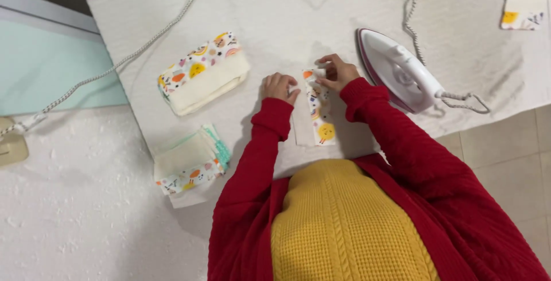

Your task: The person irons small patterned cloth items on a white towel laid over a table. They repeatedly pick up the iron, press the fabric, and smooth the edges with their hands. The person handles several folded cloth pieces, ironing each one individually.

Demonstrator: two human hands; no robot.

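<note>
A narrow strip of white cloth (319,121) printed with orange and yellow shapes lies on the white padded board (275,17) in front of me. My right hand (337,71) pinches the strip's far end, folding the edge over. My left hand (279,86) presses its fingertips on the cloth's left edge, just beside the fold. Both arms wear red sleeves.
A white and pink iron (399,71) stands on its side right of my right hand, its cord running back. A folded stack of printed cloth (202,73) lies to the left, another stack (190,165) at the board's near-left corner. One small folded piece (522,11) sits far right.
</note>
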